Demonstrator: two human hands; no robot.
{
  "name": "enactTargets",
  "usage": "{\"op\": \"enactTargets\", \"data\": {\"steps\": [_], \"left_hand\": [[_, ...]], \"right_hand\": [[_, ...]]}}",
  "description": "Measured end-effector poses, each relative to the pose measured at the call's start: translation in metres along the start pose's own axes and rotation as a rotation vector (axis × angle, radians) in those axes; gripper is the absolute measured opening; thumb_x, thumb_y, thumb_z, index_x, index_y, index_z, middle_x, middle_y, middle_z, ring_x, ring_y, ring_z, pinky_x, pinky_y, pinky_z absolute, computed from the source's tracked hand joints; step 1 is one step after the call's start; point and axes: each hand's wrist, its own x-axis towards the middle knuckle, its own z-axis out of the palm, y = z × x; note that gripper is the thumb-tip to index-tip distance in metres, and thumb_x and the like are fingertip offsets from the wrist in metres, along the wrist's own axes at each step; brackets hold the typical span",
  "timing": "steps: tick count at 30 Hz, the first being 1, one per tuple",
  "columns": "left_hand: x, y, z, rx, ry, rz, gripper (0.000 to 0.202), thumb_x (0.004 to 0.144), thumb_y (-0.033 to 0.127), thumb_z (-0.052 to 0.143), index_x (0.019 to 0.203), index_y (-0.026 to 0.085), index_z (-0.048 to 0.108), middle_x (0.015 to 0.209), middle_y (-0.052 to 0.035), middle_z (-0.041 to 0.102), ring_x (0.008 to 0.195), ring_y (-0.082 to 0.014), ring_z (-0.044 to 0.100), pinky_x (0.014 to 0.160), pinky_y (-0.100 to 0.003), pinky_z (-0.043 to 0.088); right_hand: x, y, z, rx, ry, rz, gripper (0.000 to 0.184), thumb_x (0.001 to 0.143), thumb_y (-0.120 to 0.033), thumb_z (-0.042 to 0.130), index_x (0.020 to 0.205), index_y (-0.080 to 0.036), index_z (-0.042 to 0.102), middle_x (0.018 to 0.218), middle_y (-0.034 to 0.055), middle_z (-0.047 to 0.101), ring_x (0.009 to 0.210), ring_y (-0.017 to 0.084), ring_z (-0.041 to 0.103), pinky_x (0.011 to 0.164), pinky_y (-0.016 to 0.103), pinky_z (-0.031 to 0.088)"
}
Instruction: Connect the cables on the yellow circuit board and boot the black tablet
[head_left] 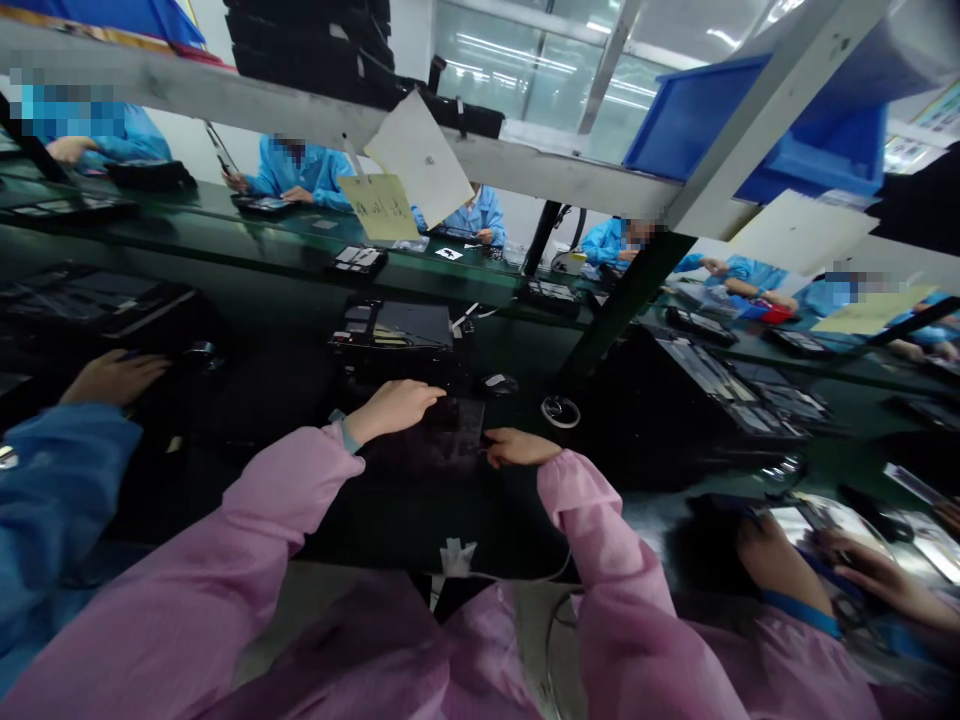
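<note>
A dark, glossy flat panel (457, 432) lies between my hands on the dark green bench; its outline is hard to make out. Across its far left part stretches my left hand (397, 408), palm down, with fingers extended. At the panel's right edge my right hand (519, 447) has its fingers curled, seeming to pinch that edge. Just beyond the panel stands a stack of black trays (397, 335) holding flat grey and black parts. A small dark object with a white label (499, 384) lies behind my right hand.
A tape roll (560, 411) lies right of my hands, near a large black tray stack (697, 400). A co-worker's blue sleeve (67, 470) is close on the left; another person's hands (787, 565) work at right. A shelf beam (525, 165) crosses overhead. A cable hangs at the bench's front edge.
</note>
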Motion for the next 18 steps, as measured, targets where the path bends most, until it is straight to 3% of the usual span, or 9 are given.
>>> {"op": "enactTargets", "data": {"steps": [4,9,13,16,18], "left_hand": [[0.006,-0.008,0.038,0.075,0.052,0.027,0.04,0.098,0.022,0.034,0.129,0.021,0.059,0.115,-0.0099,0.068,0.105,-0.0237,0.063,0.091,-0.036,0.047],[-0.009,-0.012,0.058,0.088,0.083,0.031,0.041,0.098,0.021,0.035,0.132,0.015,0.055,0.126,-0.0138,0.061,0.116,-0.0267,0.057,0.1,-0.042,0.044],[-0.066,-0.028,0.065,-0.033,0.172,-0.052,0.049,0.096,0.043,0.043,0.141,0.023,0.047,0.148,-0.0127,0.044,0.134,-0.0305,0.043,0.108,-0.048,0.038],[-0.119,-0.042,0.079,-0.093,0.234,-0.41,0.072,0.089,0.058,0.048,0.146,0.017,0.037,0.153,-0.0222,0.031,0.139,-0.0413,0.033,0.106,-0.056,0.038],[-0.146,-0.046,0.091,-0.185,0.136,-0.545,0.08,0.084,0.062,0.052,0.147,0.014,0.035,0.149,-0.0252,0.036,0.135,-0.0421,0.04,0.102,-0.055,0.042]], "right_hand": [[0.012,0.016,0.015,0.098,0.009,0.022,0.021,0.093,-0.031,0.047,0.099,-0.015,0.058,0.066,-0.0028,0.058,0.057,0.009,0.051,0.055,0.019,0.037],[0.028,0.024,0.026,0.097,0.067,0.083,0.023,0.095,-0.036,0.049,0.087,-0.016,0.057,0.064,-0.0024,0.058,0.058,0.009,0.052,0.055,0.019,0.036],[0.036,0.026,0.034,0.053,0.143,0.152,0.02,0.096,-0.034,0.051,0.088,-0.017,0.056,0.065,-0.0025,0.06,0.054,0.008,0.052,0.053,0.019,0.036],[0.039,0.024,0.038,0.014,0.187,0.159,0.02,0.098,-0.035,0.049,0.093,-0.018,0.058,0.067,-0.0027,0.061,0.054,0.008,0.054,0.055,0.019,0.038],[0.04,0.02,0.039,-0.024,0.211,0.145,0.02,0.098,-0.035,0.05,0.092,-0.019,0.06,0.068,-0.0021,0.062,0.061,0.01,0.059,0.06,0.019,0.041]]}}
